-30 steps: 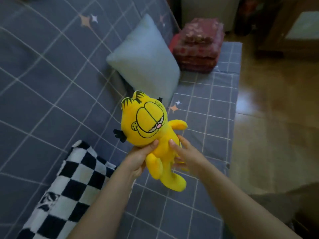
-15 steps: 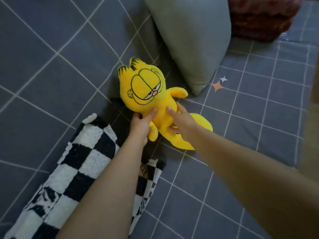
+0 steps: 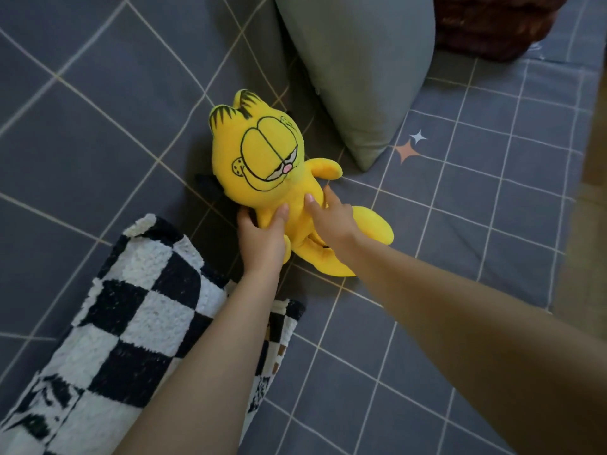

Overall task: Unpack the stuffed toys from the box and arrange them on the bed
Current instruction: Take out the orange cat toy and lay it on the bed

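The yellow cat toy [image 3: 262, 165] sits on the bed [image 3: 460, 198] near its right edge, just beside the lower corner of a grey pillow [image 3: 358, 67]. The left hand [image 3: 261, 241] and the right hand [image 3: 335, 221] both grasp its body. A checkered blanket [image 3: 138, 310] lies just left of the toy.

Bare bed cover [image 3: 476, 244] lies open at right; grey pillow [image 3: 361, 67] crowds the top, checkered blanket [image 3: 138, 310] lower left.
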